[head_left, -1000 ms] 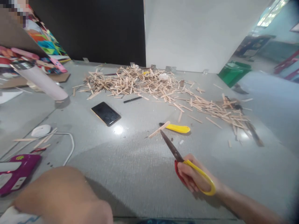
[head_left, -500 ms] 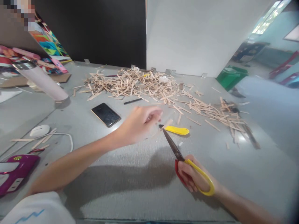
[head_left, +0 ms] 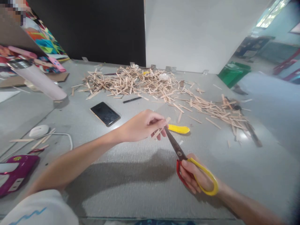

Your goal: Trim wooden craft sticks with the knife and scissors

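Note:
My left hand (head_left: 146, 125) pinches a flat wooden stick (head_left: 157, 134) between thumb and fingers, low over the table. My right hand (head_left: 193, 175) grips a pair of scissors (head_left: 174, 144) with one yellow and one red handle loop. Their dark blades look closed together, and the tips reach the fingertips of my left hand. Just behind the tips lies a yellow utility knife (head_left: 179, 129), its front end partly covered by my left fingers and the stick.
A heap of wooden sticks (head_left: 131, 82) spreads along the back, trailing right. Left of my hand lies a phone (head_left: 105, 113), with a black pen (head_left: 132, 100) behind. Further left are a tumbler (head_left: 43, 81), a white mouse (head_left: 39, 131), a cable and a purple device (head_left: 20, 172).
My left hand has come in from the lower left and taken hold of the wooden stick beside the knife. The scissors stay nearly in place in my right hand.

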Tool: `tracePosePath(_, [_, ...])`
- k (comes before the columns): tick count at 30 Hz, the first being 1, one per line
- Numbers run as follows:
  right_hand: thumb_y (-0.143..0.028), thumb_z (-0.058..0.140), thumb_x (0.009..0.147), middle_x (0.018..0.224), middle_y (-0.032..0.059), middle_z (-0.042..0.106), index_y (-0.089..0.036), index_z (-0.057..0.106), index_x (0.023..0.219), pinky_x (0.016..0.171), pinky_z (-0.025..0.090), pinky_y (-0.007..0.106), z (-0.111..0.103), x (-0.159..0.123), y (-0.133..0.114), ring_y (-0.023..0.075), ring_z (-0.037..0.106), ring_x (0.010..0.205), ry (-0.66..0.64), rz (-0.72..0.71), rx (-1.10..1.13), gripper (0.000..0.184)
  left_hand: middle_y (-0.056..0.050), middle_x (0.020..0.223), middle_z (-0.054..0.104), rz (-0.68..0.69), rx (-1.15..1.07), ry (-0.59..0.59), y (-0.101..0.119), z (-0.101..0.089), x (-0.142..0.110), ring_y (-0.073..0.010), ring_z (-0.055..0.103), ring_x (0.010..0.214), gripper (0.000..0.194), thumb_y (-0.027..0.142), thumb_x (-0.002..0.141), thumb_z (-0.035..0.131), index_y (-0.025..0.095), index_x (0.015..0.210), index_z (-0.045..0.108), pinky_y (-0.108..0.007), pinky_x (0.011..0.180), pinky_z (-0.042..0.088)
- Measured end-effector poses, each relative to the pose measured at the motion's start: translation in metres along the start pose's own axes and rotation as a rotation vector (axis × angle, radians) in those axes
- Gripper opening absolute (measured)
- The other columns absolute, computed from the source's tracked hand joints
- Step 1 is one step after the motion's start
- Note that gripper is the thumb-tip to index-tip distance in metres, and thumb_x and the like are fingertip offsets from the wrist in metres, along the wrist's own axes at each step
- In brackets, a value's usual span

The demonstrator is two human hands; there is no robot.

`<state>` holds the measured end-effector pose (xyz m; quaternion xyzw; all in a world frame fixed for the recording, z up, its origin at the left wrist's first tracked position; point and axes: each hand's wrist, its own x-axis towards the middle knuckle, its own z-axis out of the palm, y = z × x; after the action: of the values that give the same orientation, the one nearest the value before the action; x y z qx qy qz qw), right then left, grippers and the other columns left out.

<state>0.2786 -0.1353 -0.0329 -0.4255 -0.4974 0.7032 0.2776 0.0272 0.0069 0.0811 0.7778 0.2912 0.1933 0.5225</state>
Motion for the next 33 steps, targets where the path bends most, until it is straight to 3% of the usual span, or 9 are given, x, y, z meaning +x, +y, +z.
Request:
tracePosePath(7, [-0.082, 0.055, 0.101, 0.039, -0.0064, 0.041, -0.022, 0.053, 0.056, 0.036, 0.036, 0.020, 0.000, 0.001, 0.005, 0.0088, 0.042, 0.031, -0.066, -0.103, 0.020, 0.075, -0.003, 0.064, 0.072, 0.002, 0.055, 0.076, -0.004, 0.000, -0.001, -0.0147, 0.074, 0.065, 0.050, 0.052, 0.113, 0.057, 0.017, 0.078, 0.068, -0.022, 0.061, 0.048])
tracePosePath(11, [-0.082, 0.054, 0.101, 0.038, -0.0063, 0.042, -0.022, 0.051, 0.054, 0.035, 0.033, 0.019, 0.001, 0.002, -0.001, 0.0086, 0.042, 0.031, -0.060, -0.064, 0.004, 0.076, -0.004, 0.071, 0.078, -0.026, 0.051, 0.068, -0.004, 0.002, -0.002, -0.0108, 0.065, 0.054, 0.047, 0.048, 0.112, 0.058, 0.016, 0.081, 0.069, -0.022, 0.057, 0.049])
tracePosePath(17, [-0.079, 0.055, 0.101, 0.036, -0.0059, 0.042, -0.023, 0.050, 0.052, 0.036, 0.034, 0.019, 0.002, 0.002, -0.004, 0.0083, 0.042, 0.030, -0.023, 0.019, -0.015, 0.075, -0.005, 0.073, 0.079, -0.006, 0.034, 0.086, -0.003, 0.004, 0.000, -0.0115, 0.068, 0.059, 0.042, 0.040, 0.112, 0.058, 0.017, 0.076, 0.063, -0.020, 0.058, 0.052])
tracePosePath(22, [-0.078, 0.054, 0.102, 0.035, -0.0062, 0.041, -0.023, 0.049, 0.052, 0.035, 0.036, 0.019, 0.003, 0.002, -0.002, 0.0085, 0.041, 0.028, 0.011, 0.011, 0.020, 0.074, -0.004, 0.077, 0.077, -0.036, -0.104, 0.137, -0.006, 0.010, 0.002, -0.0167, 0.078, 0.072, 0.030, 0.032, 0.110, 0.060, 0.017, 0.084, 0.064, -0.027, 0.073, 0.065])
tracePosePath(25, [-0.077, 0.052, 0.103, 0.034, -0.0061, 0.041, -0.023, 0.052, 0.053, 0.035, 0.038, 0.020, 0.002, 0.002, 0.002, 0.0090, 0.041, 0.027, 0.035, -0.001, 0.034, 0.074, -0.004, 0.084, 0.076, -0.019, -0.137, 0.186, -0.009, 0.011, 0.004, -0.0165, 0.079, 0.079, 0.022, 0.028, 0.107, 0.064, 0.016, 0.089, 0.069, -0.029, 0.080, 0.067])
tracePosePath(30, [-0.075, 0.047, 0.107, 0.034, -0.0060, 0.041, -0.023, 0.053, 0.056, 0.036, 0.038, 0.021, 0.001, 0.001, 0.006, 0.0101, 0.041, 0.028, 0.042, -0.071, 0.035, 0.073, 0.000, 0.071, 0.067, 0.077, -0.044, 0.315, -0.008, 0.003, 0.002, -0.0127, 0.070, 0.073, 0.035, 0.029, 0.104, 0.072, 0.017, 0.071, 0.066, -0.022, 0.070, 0.057])
tracePosePath(33, [-0.076, 0.051, 0.104, 0.036, -0.0064, 0.040, -0.024, 0.052, 0.056, 0.036, 0.035, 0.021, 0.004, -0.003, 0.000, 0.0102, 0.042, 0.030, 0.048, -0.085, 0.014, 0.071, 0.000, 0.071, 0.072, 0.049, -0.146, 0.333, -0.002, 0.000, -0.002, -0.0119, 0.069, 0.066, 0.021, 0.025, 0.102, 0.074, 0.017, 0.083, 0.074, -0.022, 0.067, 0.058])
